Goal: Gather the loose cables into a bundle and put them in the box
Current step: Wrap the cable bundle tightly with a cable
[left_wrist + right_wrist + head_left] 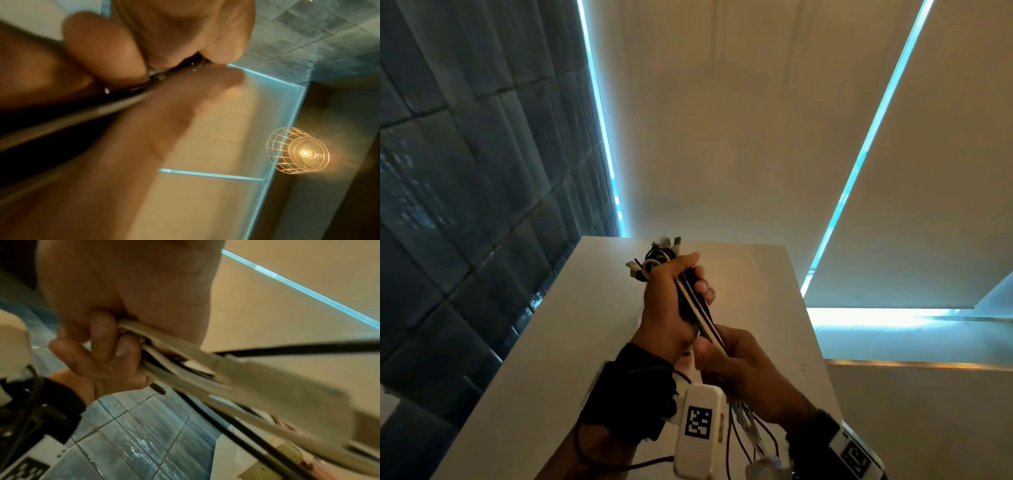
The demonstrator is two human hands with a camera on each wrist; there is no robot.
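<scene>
Both hands are raised above the white desk (pixel 739 274), holding one bundle of cables (pixel 697 308) between them.

Left hand (pixel 674 301): fingers and thumb wrapped round the upper part of the bundle, grip clamped tight. Above this grip the cables stick out as a clump of looped black and white ends with plugs (pixel 657 260). In the left wrist view the fingers (pixel 107 52) close over dark and pale strands (pixel 98 110), blurred.

Right hand (pixel 743 363): just below the left, nearly touching it, fingers curled round the same bundle lower down, grip also clamped. Black and cream strands run straight from one grip to the other. Below the right grip the loose tails (pixel 743 431) fan out and hang down toward the wrist-worn devices. The right wrist view shows the fingers (pixel 115 350) pressed on flat pale cables (pixel 185 363), with a thin black cable (pixel 298 347) running off to the side.

A lit cage lamp (pixel 298 151) hangs overhead. The box shows in none of the views.
</scene>
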